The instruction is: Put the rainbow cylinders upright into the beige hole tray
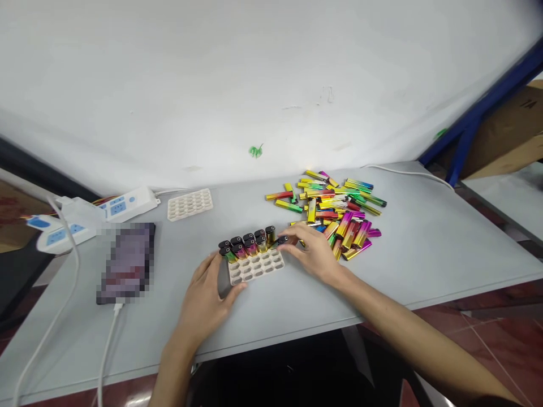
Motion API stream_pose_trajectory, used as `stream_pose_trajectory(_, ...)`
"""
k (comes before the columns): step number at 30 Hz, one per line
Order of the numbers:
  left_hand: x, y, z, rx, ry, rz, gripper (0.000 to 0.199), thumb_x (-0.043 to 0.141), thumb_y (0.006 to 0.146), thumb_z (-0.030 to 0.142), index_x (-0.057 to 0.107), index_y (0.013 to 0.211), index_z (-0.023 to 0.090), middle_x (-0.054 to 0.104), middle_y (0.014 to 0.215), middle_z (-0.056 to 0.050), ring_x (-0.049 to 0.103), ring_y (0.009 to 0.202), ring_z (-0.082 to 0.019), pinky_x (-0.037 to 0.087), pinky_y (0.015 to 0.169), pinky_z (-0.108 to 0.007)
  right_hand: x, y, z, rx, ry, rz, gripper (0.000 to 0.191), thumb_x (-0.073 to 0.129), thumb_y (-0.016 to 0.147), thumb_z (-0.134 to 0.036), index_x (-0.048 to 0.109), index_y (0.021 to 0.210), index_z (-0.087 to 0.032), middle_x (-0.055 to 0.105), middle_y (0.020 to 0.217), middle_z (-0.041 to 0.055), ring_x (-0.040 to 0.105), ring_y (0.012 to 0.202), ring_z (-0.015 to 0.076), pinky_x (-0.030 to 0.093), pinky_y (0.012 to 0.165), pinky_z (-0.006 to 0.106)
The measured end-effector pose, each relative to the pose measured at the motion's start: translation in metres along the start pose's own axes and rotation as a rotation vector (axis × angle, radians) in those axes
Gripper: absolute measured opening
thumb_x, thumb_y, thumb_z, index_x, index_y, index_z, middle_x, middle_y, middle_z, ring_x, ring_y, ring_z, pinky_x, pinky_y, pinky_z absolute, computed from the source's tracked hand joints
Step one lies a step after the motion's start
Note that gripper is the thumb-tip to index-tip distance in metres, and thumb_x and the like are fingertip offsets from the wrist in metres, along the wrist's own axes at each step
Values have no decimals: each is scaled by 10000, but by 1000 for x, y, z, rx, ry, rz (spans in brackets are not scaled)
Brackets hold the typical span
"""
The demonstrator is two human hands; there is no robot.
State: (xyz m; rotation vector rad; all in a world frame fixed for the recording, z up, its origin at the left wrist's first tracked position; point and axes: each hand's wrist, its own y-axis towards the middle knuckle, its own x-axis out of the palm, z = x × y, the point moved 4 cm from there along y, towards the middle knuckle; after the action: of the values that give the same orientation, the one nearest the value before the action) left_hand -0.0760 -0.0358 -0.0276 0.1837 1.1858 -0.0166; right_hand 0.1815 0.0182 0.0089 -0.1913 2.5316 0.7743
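Note:
A pale moulded tray with rows of oval pockets lies near the middle of the table. Shiny coloured oval tubes with black end caps stand upright in its back rows. My left hand is curved around the tray's left end, thumb at the front edge and fingers by the back corner. At the tray's right end, my right hand pinches a black-capped oval tube, tilted beside the last standing one. The fingers hide most of that tube's body.
Behind my right hand spreads a loose pile of metallic tubes. A second pocketed tray lies at the back left. Further left are a phone on a white cable and power strips. The wall bounds the table's back.

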Motion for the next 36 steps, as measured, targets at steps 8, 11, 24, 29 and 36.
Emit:
stream_pose_trajectory(8,0,0,0,18,12,-2,736,556,868,608,406,1420,143,574,1374,-185,492,1335,-388,479,1046,-571,9,3,4,69,-40,-15,190,660,918,-352,579,1034,-227,700,934,34,665,744,155,521,624,278)
stream_pose_trajectory(11,-1,0,1,10,13,-8,728,558,866,609,413,1409,146,582,1359,-185,497,1328,-392,489,1030,-572,13,3,5,96,-75,-53,155,652,925,-353,582,981,-226,699,915,27,659,742,155,498,620,274)
stream_pose_trajectory(24,-3,1,3,6,-17,-11,740,558,868,608,402,1425,146,561,1391,-175,485,1336,-370,452,1076,-558,5,-8,4,50,-234,-31,116,596,956,-314,633,973,-206,700,865,28,634,732,156,488,652,282)
stream_pose_trajectory(29,-1,0,2,2,-25,-10,749,567,860,615,398,1433,162,556,1400,-171,478,1342,-379,458,1064,-568,-4,-5,-5,-89,-399,-11,135,535,972,-243,652,924,-196,714,875,51,633,816,194,492,768,339)
stream_pose_trajectory(36,0,0,1,-36,-30,-31,753,566,848,630,412,1421,167,551,1399,-167,471,1352,-378,447,1082,-567,-45,-22,9,-10,-785,55,244,623,923,-392,703,1038,-192,697,1028,104,565,999,295,451,849,442)
